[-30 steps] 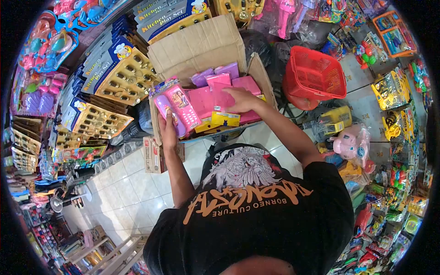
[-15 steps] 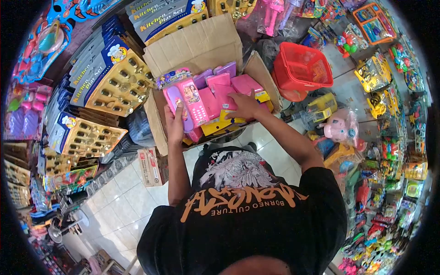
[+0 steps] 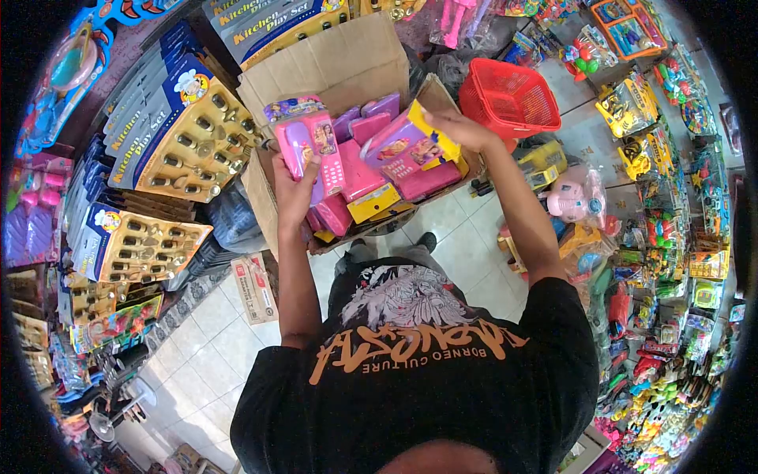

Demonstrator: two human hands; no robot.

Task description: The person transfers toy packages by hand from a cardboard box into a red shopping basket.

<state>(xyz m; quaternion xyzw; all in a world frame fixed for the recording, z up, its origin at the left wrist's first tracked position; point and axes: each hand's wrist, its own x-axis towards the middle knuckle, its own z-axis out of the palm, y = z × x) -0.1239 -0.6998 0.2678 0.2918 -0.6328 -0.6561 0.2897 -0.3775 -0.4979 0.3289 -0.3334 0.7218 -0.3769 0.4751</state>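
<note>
My left hand (image 3: pixel 296 188) grips a packaged pink and purple toy phone (image 3: pixel 325 154) with rows of white buttons and a printed header card, held upright at the box's left side. My right hand (image 3: pixel 464 130) pinches the yellow edge of a second toy phone pack (image 3: pixel 403 150), purple with pictures on its front, tilted above the box. Below both hands stands the open cardboard box (image 3: pixel 332 75), filled with pink, purple and yellow packs. A pink pack (image 3: pixel 359 175) lies between the two held ones.
A red plastic basket (image 3: pixel 513 99) stands right of the box. Kitchen play set cards (image 3: pixel 197 142) hang at the left. Hanging toys (image 3: pixel 632 118) line the right side. A small carton (image 3: pixel 254 291) sits on the tiled floor (image 3: pixel 193 336).
My right hand has lifted a yellow-edged pack out from among the others, moving up and right. My left hand still holds its toy phone, now slightly further left in view.
</note>
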